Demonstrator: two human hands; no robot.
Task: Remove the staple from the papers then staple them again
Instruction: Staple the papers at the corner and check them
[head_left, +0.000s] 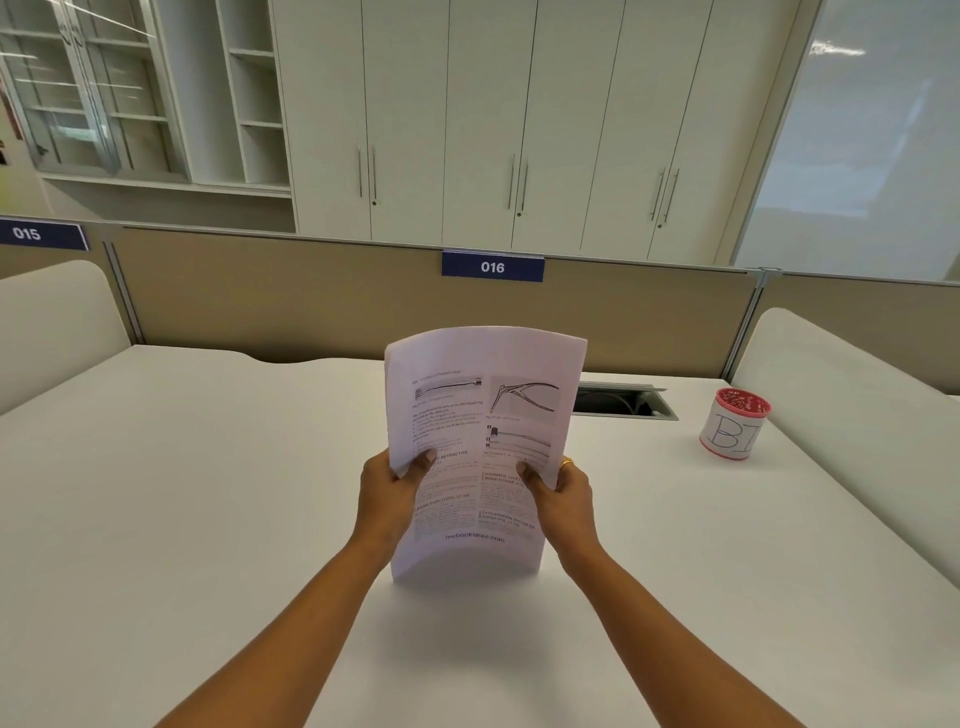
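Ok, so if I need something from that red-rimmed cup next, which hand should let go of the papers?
Right, probably. The cup stands on the desk to the right, nearer the right hand; the left hand would cross the papers and can hold them meanwhile.

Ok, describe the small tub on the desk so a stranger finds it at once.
Start at the white desk below the 016 sign. Look to its right side, just past the open cable hatch. The tub stands there alone: round, white, red-rimmed, with blue handwritten letters.
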